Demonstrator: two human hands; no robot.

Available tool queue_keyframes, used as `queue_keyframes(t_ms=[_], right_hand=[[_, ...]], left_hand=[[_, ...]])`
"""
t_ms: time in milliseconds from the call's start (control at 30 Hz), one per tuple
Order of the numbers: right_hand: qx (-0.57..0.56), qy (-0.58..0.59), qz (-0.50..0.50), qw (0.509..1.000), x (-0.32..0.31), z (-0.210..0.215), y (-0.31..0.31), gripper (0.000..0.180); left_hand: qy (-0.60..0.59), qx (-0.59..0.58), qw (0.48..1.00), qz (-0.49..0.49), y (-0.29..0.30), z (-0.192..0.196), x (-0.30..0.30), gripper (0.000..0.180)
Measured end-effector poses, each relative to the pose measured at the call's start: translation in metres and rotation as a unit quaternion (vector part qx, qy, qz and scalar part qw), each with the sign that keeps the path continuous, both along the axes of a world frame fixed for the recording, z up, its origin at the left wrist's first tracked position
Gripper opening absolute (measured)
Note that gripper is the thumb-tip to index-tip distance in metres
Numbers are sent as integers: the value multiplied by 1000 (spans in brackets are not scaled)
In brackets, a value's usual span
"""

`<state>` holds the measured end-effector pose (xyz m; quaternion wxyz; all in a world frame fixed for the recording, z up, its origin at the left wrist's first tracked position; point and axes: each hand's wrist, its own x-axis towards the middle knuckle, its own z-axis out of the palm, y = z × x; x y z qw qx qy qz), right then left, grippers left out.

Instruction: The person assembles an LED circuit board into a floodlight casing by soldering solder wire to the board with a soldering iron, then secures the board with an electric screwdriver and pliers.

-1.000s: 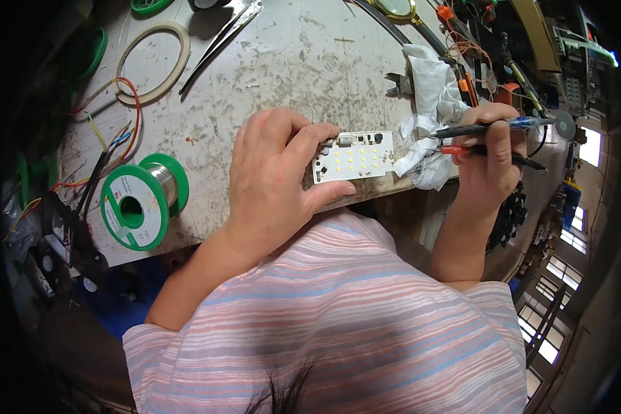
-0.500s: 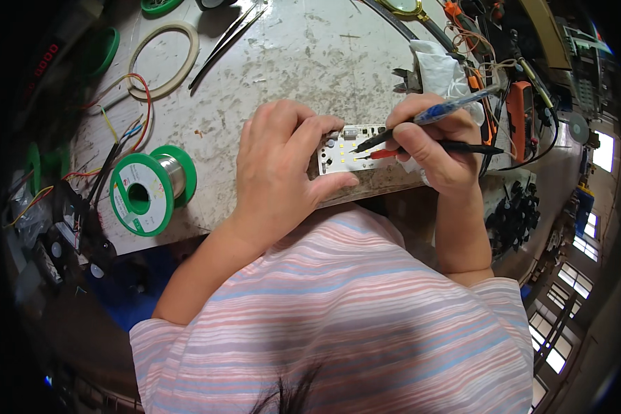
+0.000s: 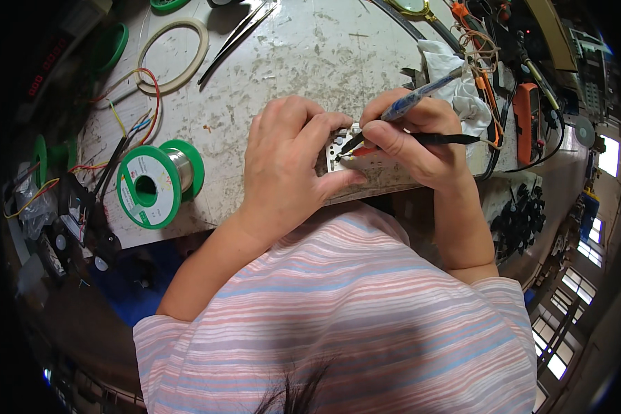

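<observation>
A small white circuit board (image 3: pixel 332 158) with dark and yellow components lies near the table's front edge, partly covered by both hands. My left hand (image 3: pixel 281 155) grips its left end, index finger at the far edge and thumb at the near edge. Pinched together in my right hand (image 3: pixel 428 148) are two pen-like test probes: one with a clear blue body (image 3: pixel 419 99) and a dark tip, the other with a black handle (image 3: pixel 450 139) and a red front part. The dark tip reaches the left part of the board; whether both tips touch it I cannot tell.
To the left stands a green solder spool (image 3: pixel 148 188) beside loose coloured wires (image 3: pixel 156 103). Farther back lie a tape ring (image 3: pixel 201 62) and tweezers (image 3: pixel 234 47). On the right are a white cloth (image 3: pixel 441 61), cables, an orange-cased device (image 3: pixel 528 124) and a magnifying glass (image 3: pixel 412 5).
My right hand has shifted left with both probes, from the middle of the board toward its left end, and now covers more of it. My left hand keeps its hold.
</observation>
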<state>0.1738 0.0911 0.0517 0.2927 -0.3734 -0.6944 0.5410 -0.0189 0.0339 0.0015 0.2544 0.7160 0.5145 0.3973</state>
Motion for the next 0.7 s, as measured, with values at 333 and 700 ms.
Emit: queue_keyframes(t_ms=[333, 700], right_hand=[[41, -23, 7, 999, -1, 0, 3, 11], [46, -19, 5, 999, -1, 1, 1, 9]], left_hand=[[-9, 16, 1000, -6, 1, -3, -2, 57], [33, 21, 999, -20, 0, -4, -5, 67]])
